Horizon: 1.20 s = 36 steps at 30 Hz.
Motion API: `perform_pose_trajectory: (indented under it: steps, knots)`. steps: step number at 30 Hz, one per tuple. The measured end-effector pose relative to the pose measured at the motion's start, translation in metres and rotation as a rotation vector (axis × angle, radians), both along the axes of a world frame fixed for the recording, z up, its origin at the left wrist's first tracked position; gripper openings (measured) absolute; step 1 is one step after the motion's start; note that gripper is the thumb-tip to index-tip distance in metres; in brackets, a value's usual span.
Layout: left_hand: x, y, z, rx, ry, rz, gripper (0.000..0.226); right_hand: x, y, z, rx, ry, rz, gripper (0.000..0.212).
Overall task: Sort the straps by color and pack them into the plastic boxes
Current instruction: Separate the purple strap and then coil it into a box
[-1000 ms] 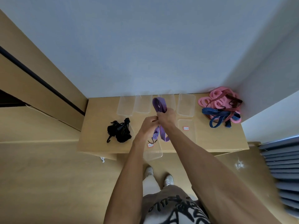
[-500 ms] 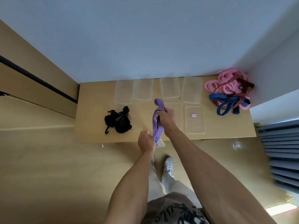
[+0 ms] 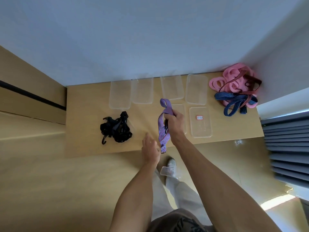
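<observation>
Two hands work over a pale wooden worktop (image 3: pixel 83 144) set against a plain wall. The right hand (image 3: pixel 173 122) grips a folded purple strap (image 3: pixel 163 129), a flat woven elastic band with thin reddish stripes; one loop stands up above the fist and the rest hangs down past the worktop's near edge. The left hand (image 3: pixel 150 148) hovers just beside the strap's lower end with fingers loosely spread, holding nothing.

Four clear plastic boxes (image 3: pixel 196 89), shallow rounded rectangles, stand in a row along the wall. Another clear box (image 3: pixel 200 122) lies nearer, to the right of the gripping hand, with a small red-and-white sticker (image 3: pixel 199 117) whose print is too small to read. One more is partly hidden behind the right hand. A tangle of black straps (image 3: pixel 117 129) with a hook end lies on the left of the worktop. In the far right corner sits a pile of pink straps (image 3: pixel 222 82), with a dark blue striped strap (image 3: pixel 234 102) and a reddish striped one across it.

Compared with half a second ago, the left hand has let go of the strap's lower end and opened, and a small clear plastic piece (image 3: pixel 167 171) now shows below the worktop's edge, by the person's white shoe (image 3: pixel 172 163).
</observation>
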<state>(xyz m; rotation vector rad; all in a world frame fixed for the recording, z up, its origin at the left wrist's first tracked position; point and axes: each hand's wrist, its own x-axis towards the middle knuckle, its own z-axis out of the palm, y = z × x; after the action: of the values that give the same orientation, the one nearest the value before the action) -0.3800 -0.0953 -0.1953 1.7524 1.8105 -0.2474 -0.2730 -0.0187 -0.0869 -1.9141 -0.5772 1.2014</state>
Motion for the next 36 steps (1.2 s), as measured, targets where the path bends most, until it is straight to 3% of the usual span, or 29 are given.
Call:
perform_pose_trajectory:
  steps: [3,10,13,17,20,25,28,30,36]
  knots:
    - [-0.003,-0.016,0.005,0.008,-0.115,0.156,0.028,-0.002,-0.035,-0.009,-0.073,0.002,-0.005,0.006]
    - [0.013,-0.086,0.006,-0.005,-0.190,0.551,0.034,0.015,-0.156,-0.032,-0.133,-0.031,0.108,0.016]
    - [0.035,-0.128,-0.004,-0.003,-0.196,0.576,0.037,0.038,-0.212,-0.047,-0.104,-0.055,0.167,0.021]
    - [0.066,-0.184,-0.026,-0.024,-0.199,0.499,0.046,0.068,-0.278,-0.068,-0.077,-0.090,0.153,0.007]
    - [0.084,-0.213,-0.058,-0.022,-0.186,0.433,0.049,0.081,-0.307,-0.093,-0.040,-0.139,0.108,0.018]
    - [0.102,-0.246,-0.155,-0.037,-0.123,0.528,0.037,0.101,-0.325,-0.164,0.127,-0.215,-0.022,0.005]
    - [0.114,-0.260,-0.246,-0.075,-0.096,0.569,0.031,0.117,-0.328,-0.234,0.213,-0.302,-0.070,0.015]
    - [0.126,-0.267,-0.307,-0.101,-0.072,0.505,0.028,0.122,-0.334,-0.292,0.229,-0.352,-0.095,0.023]
    - [0.155,-0.269,-0.481,-0.127,-0.005,0.277,0.024,0.142,-0.343,-0.472,0.272,-0.422,-0.209,0.012]
